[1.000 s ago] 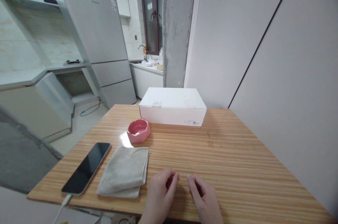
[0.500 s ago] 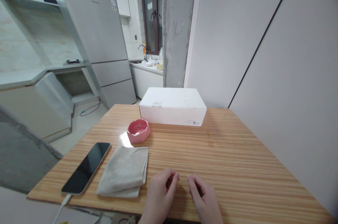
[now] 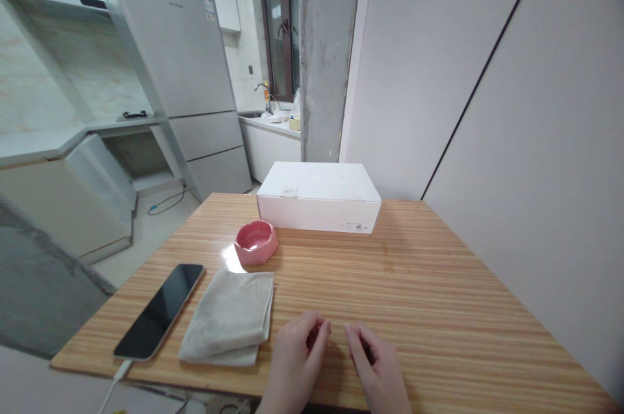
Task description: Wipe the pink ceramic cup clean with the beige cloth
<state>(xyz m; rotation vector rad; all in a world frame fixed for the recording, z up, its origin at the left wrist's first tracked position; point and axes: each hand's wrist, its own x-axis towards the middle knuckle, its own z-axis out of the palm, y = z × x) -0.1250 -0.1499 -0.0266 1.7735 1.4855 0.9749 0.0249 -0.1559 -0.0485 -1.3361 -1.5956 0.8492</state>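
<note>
My left hand (image 3: 295, 362) and my right hand (image 3: 377, 368) rest side by side on the near edge of a striped wooden table (image 3: 439, 297). Their fingers are curled under with the fingertips on the wood. Nothing shows in either hand. A folded grey cloth (image 3: 229, 316) lies just left of my left hand, not touching it. Left of the cloth lies a black phone (image 3: 158, 310), screen up, with a white cable at its near end. Beyond the cloth sits a pink ashtray (image 3: 256, 242). A closed white box (image 3: 319, 199) stands at the table's far side.
A white wall (image 3: 511, 141) runs along the table's right side. A grey concrete pillar (image 3: 326, 50) rises behind the box. To the left, past the table edge, is a kitchen floor with a fridge (image 3: 185, 69), counters and a sink.
</note>
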